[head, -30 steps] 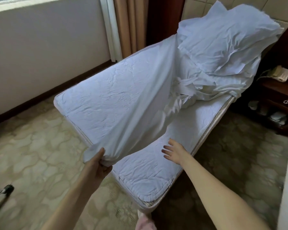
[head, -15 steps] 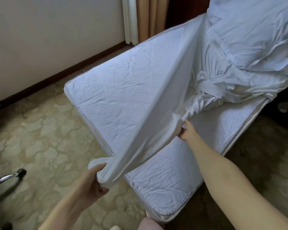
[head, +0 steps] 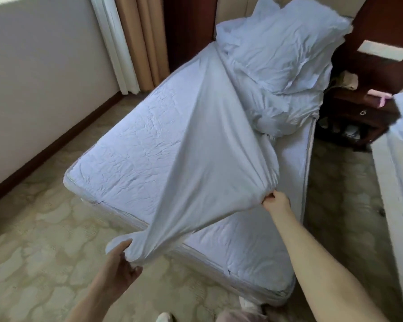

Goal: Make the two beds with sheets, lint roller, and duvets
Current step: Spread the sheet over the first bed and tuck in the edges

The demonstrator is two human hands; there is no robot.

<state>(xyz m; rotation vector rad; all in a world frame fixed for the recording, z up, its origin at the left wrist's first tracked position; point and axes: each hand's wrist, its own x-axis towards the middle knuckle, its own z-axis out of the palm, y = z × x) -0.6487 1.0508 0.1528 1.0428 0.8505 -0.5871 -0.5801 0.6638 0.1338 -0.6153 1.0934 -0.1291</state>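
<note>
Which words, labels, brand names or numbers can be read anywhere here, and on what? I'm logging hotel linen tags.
None can be read.
White sheet held by left hand and right hand: no tag or print visible.
Quilted white mattress: no label visible.
Pale rectangular panel on the dark wooden headboard: blank or too blurred to tell.

Both forearms are bare to the lower frame edge, with no sleeve, glove, watch or ring visible. The left hand (head: 116, 266) and right hand (head: 277, 202) are uncovered. Pale pink fabric (head: 240, 316) and a white shoe tip (head: 164, 317) appear at the lower frame edge.
</note>
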